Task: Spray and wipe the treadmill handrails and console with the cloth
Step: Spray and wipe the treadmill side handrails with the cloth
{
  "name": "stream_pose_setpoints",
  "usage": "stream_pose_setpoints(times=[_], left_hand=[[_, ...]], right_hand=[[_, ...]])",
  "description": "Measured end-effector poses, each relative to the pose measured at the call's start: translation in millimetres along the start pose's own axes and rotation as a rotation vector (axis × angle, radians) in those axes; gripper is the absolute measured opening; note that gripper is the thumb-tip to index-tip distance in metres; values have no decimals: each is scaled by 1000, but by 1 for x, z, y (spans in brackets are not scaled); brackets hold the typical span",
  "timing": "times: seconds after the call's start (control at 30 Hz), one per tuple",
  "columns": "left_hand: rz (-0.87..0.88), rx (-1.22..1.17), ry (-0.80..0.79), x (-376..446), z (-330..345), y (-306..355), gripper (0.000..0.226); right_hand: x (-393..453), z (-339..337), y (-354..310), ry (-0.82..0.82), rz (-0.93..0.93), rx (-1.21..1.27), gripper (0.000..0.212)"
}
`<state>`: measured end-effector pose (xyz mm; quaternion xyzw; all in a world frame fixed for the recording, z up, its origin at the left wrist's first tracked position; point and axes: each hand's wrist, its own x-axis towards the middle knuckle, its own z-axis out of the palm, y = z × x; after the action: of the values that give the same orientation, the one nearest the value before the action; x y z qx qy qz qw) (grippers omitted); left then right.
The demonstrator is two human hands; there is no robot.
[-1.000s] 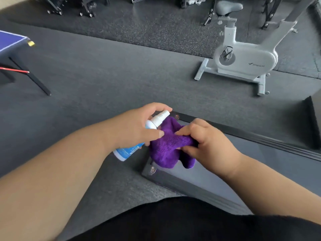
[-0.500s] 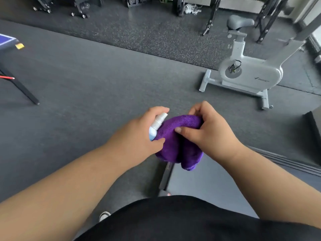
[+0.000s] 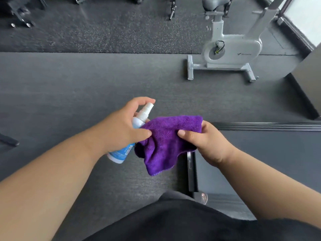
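Since half a second ago: cloth (image 3: 166, 141) spread from a bunched wad into a wider sheet; hands drawn apart; bottle (image 3: 133, 136) now showing its blue label below the palm.

Left hand (image 3: 121, 129): fingers curled around the bottle, forefinger raised near the white nozzle (image 3: 147, 108), thumb pressing the cloth's left edge against the bottle. One hand, two items.

Right hand (image 3: 205, 140): thumb on top, fingers beneath, pinching the cloth's right edge.

Cloth: purple, held in the air between both hands, lower corner hanging free over the floor (image 3: 86, 84) and the treadmill (image 3: 260, 153) deck edge.

Treadmill: deck and side rail to the right and below. Handrails and console not in view, so the wiping proper appears not yet begun.

Bike (image 3: 231, 49): white, well apart, beyond the hands.

Step in hand, as judged: readying the cloth for spraying or wiping. To do it well:
- fold the cloth into a flat pad in the right hand, so no corner trails;
- release the left thumb from the cloth, leaving that hand to the bottle alone;
- turn the nozzle toward the pad or the rail, away from the face;
- forefinger squarely on the pump before pressing.

Risk: the shared left-hand hold may let the bottle slip.
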<state>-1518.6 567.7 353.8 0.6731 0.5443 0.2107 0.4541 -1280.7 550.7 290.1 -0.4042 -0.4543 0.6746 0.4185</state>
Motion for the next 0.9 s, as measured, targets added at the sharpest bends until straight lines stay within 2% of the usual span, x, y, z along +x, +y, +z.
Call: stream_pose_setpoints(times=[0.1,0.23,0.33,0.4,0.47,0.57,0.67,0.77,0.9], left_hand=[[6,42,52,39,-11,-14,69],[28,28,119,107,-29,-27,69],[34,77,165,169,-41,-31,70],[47,83,173,214,-49,-28,70],[64,115,130,255,-54,-20,69],[117,148,81,315,-65,-3,67],[157,121,63,371,-78,10,65],[221,49,81,429,-89,14,59],[294,25,23,521,-91,17,56]], right_hand=[[34,7,2,187,-132,-132,15],[94,-1,1,425,-236,-266,30],[150,-25,-8,511,-218,-224,49],[192,-45,-23,542,-177,-261,52],[229,-67,-42,573,-143,-287,49],[281,-96,-75,597,-138,-374,32],[323,-122,-97,636,-61,-279,15],[361,-144,-111,687,25,-116,14],[417,-172,-126,837,-9,-177,9]])
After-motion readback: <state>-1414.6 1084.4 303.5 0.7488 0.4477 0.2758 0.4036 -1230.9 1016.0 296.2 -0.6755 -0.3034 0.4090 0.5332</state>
